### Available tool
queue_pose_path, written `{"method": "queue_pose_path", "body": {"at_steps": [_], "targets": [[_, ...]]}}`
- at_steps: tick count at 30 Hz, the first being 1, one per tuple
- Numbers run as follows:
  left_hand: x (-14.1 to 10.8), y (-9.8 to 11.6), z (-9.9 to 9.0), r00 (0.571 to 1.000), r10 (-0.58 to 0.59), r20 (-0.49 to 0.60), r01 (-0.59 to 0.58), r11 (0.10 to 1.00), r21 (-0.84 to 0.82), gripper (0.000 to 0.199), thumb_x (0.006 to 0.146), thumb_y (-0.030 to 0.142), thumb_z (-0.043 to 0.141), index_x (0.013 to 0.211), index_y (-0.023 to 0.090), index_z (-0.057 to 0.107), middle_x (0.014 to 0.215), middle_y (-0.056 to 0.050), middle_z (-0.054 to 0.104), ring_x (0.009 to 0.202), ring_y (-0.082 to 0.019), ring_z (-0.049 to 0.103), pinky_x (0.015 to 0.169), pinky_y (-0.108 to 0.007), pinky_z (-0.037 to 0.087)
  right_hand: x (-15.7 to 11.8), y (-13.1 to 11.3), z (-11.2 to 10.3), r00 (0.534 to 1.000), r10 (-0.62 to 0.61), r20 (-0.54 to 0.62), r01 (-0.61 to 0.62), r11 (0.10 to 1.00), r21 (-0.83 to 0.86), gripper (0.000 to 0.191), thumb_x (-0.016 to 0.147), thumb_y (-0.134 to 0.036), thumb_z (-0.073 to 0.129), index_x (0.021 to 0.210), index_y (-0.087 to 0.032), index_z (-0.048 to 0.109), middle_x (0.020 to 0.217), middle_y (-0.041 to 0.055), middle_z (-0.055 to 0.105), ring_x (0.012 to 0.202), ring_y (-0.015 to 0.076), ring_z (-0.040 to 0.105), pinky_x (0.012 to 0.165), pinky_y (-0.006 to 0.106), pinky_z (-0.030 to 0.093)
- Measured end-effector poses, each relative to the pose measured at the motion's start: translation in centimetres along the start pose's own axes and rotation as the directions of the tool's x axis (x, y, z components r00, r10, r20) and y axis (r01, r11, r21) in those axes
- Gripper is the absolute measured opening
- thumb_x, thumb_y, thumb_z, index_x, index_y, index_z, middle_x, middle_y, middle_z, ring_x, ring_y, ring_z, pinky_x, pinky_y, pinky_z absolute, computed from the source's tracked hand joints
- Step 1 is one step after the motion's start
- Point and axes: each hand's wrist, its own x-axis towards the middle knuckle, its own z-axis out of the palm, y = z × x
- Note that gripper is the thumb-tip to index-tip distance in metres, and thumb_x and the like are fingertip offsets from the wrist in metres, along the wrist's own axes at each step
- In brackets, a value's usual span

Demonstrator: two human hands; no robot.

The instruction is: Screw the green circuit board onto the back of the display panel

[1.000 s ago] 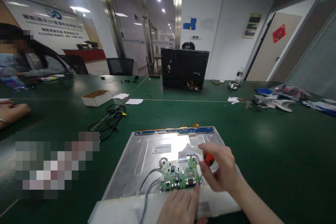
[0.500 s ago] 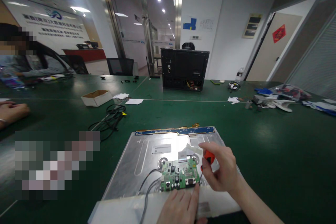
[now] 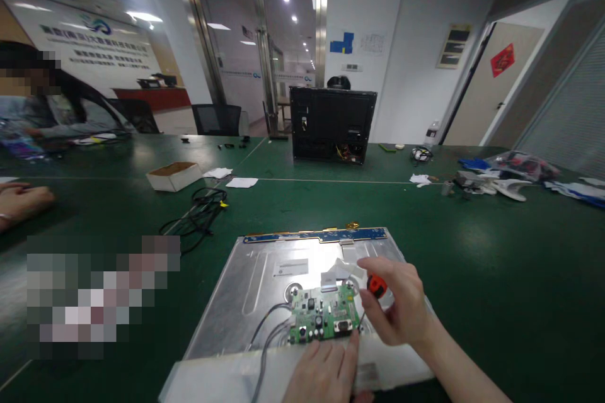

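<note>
Head view: we are gripping an orange-and-black screwdriver (image 3: 377, 286) in our right hand (image 3: 403, 303), its shaft pointing down at the green circuit board's (image 3: 317, 310) near right corner. Our left hand (image 3: 320, 373) is lying open, fingertips along the board's near edge. The board is resting on a metal panel (image 3: 224, 312) on the worktop's (image 3: 477, 283) near side.

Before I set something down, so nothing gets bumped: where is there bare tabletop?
Bare green tabletop lies right of the metal panel, nearer than the plastic bag, and between panel and black housing. Crowded: the green board, left hand and right hand close by.
</note>
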Motion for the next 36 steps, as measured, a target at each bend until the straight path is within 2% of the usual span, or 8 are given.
{"method": "queue_pose_path", "body": {"at_steps": [5,13,17,21,28,36], "targets": [[-0.32,-0.11,0.37,1.0,-0.007,0.018,0.007,1.0,-0.014,0.054,0.098,0.05,0.034,0.127,0.006,0.044,0.082,-0.007,0.066,0.071,-0.02,0.062,0.064,-0.03,0.047,0.19,-0.1,-0.35,0.999,0.027,0.028,-0.028,0.998,0.049,0.034,0.08,-0.016,0.04,0.113,-0.016,0.049,0.071,0.0022,0.059,0.054,0.0154,0.057,0.049,0.028,0.042],[0.05,-0.06,-0.03,1.0,0.005,-0.02,-0.005,1.0,0.018,0.054,0.101,0.046,0.021,0.123,0.005,0.047,0.079,-0.007,0.066,0.064,-0.019,0.061,0.059,-0.03,0.046,0.07,-0.12,-0.08,1.0,0.007,-0.017,-0.007,1.0,0.001,0.034,0.077,-0.013,0.043,0.111,-0.016,0.049,0.066,-0.0008,0.056,0.05,0.0136,0.053,0.048,0.027,0.04],[0.16,-0.01,0.0,1.0,-0.004,-0.016,0.004,0.999,0.035,0.053,0.099,0.049,0.028,0.122,0.005,0.047,0.075,-0.006,0.065,0.062,-0.019,0.061,0.058,-0.03,0.046,-0.05,-0.11,-0.03,0.999,0.011,-0.045,-0.014,0.998,-0.055,0.034,0.077,-0.013,0.048,0.111,-0.017,0.048,0.058,-0.0054,0.052,0.046,0.0118,0.05,0.047,0.025,0.04],[0.07,0.02,0.08,1.0,-0.006,-0.014,0.007,1.0,0.027,0.052,0.098,0.049,0.034,0.123,0.004,0.046,0.074,-0.006,0.065,0.062,-0.02,0.06,0.058,-0.031,0.046,-0.2,-0.01,0.16,0.999,0.007,-0.05,-0.011,0.997,-0.077,0.029,0.079,-0.014,0.053,0.108,-0.018,0.049,0.058,-0.0056,0.053,0.045,0.0108,0.049,0.046,0.024,0.04],[0.19,-0.01,-0.09,1.0,-0.006,-0.031,0.005,1.0,-0.018,0.053,0.097,0.05,0.035,0.123,0.005,0.047,0.076,-0.006,0.065,0.067,-0.02,0.06,0.059,-0.03,0.045,0.04,-0.02,0.03,1.0,0.007,0.01,-0.007,1.0,0.002,0.027,0.081,-0.018,0.048,0.109,-0.018,0.049,0.06,-0.0033,0.054,0.048,0.0128,0.051,0.048,0.026,0.04],[0.35,0.0,-0.3,1.0,-0.002,-0.016,0.002,1.0,0.003,0.055,0.097,0.053,0.034,0.121,0.005,0.048,0.076,-0.006,0.065,0.064,-0.018,0.061,0.059,-0.029,0.045,0.06,-0.23,-0.53,0.999,0.031,0.041,-0.033,0.997,0.067,0.037,0.079,-0.018,0.038,0.114,-0.017,0.05,0.069,0.0013,0.058,0.056,0.0167,0.057,0.051,0.029,0.042]]}}
